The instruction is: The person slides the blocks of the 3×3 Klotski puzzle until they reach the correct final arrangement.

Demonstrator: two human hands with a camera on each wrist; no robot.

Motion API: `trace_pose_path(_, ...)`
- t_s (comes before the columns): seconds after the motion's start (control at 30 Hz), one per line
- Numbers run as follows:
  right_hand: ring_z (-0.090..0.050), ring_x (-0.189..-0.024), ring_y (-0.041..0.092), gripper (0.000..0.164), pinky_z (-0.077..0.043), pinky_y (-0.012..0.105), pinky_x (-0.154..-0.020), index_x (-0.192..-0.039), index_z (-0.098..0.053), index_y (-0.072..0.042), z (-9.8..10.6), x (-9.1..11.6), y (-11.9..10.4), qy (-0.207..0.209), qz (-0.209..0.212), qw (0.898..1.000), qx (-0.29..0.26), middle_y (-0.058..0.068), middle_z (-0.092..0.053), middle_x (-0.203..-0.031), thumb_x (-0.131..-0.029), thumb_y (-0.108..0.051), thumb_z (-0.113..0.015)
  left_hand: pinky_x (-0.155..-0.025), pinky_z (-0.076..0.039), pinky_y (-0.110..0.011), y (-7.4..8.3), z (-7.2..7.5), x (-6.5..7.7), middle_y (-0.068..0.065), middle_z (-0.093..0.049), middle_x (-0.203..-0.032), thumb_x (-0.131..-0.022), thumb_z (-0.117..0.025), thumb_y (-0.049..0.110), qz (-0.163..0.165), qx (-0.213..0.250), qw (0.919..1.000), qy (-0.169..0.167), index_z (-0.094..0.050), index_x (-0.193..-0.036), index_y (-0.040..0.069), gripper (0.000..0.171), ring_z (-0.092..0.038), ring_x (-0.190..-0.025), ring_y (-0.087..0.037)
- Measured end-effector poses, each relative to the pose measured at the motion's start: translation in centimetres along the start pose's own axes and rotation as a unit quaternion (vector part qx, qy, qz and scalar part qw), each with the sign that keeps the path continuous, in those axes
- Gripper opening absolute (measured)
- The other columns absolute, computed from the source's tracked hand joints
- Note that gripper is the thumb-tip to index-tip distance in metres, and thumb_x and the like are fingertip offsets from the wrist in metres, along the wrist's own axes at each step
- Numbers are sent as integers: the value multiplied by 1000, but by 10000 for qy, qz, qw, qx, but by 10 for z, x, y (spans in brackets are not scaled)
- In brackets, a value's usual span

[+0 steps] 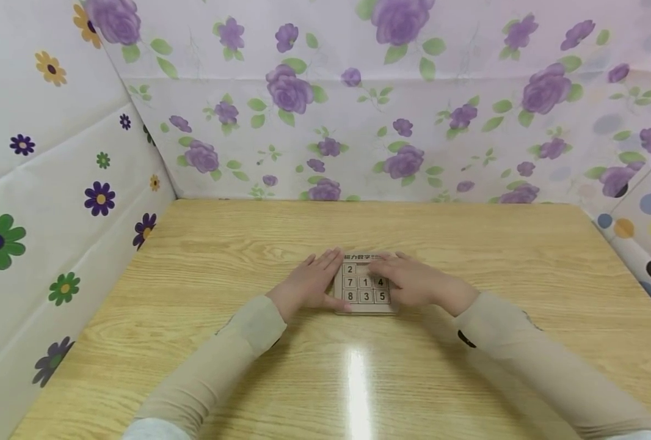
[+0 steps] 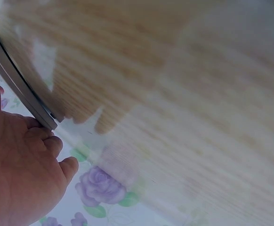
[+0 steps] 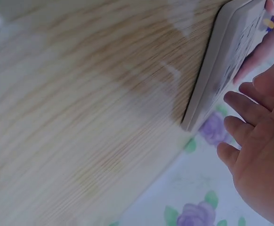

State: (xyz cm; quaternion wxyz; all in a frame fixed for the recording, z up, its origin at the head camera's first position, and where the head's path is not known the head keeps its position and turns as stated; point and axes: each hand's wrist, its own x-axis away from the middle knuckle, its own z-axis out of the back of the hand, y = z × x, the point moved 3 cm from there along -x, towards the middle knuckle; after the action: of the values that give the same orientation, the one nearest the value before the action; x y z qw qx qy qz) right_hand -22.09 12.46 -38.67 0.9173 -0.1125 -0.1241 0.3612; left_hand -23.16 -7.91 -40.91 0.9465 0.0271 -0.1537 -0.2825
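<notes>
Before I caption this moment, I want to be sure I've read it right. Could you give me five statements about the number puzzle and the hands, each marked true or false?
1. The number puzzle lies on the wooden table. True.
2. The middle row, read from left to right in the head view, is 4, 7, 1. False: it is 7, 1, 4.
3. The left hand lies along the puzzle's left side. True.
4. The left thumb lies over the puzzle's top edge. False: it lies over the lower left part.
5. The right hand reaches over the puzzle's upper right part. True.
</notes>
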Motion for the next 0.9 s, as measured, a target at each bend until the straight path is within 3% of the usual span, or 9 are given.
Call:
trace_pose_path(0.23, -24, -142, 37, 57, -14, 55, -117, -144, -39, -1, -1, 6, 5, -19, -93, 9998, 150, 14, -39, -149, -88, -6, -50, -121, -7, -40, -2, 0, 2, -6, 0, -161, -75, -57, 74, 0, 23, 10000, 39, -2, -154, 8, 116, -2, -148, -20)
trace_pose_path(0.67, -23, -142, 38, 61, -15, 53, -118, -148, -33, -5, -3, -7, -10, -142, -110, 9998, 63, 16, -33, -152, -90, -6, -51, -121, -5, -40, -1, 1, 2, -7, 0, -161, -75, -56, 75, -57, 127, 9999, 62, -3, -154, 8, 116, -2, -148, -20)
trace_pose_path(0.9, -25, -141, 39, 60, -19, 56, -116, -145, -37, -2, -6, -1, -3, 145, 85, 9997, 168, 16, -38, -150, -86, -4, -50, -121, -5, -40, -1, 2, 1, -6, 0, -161, -74, -56, 75, -14, 50, 10000, 71, -3, -154, 8, 116, -2, -148, -20)
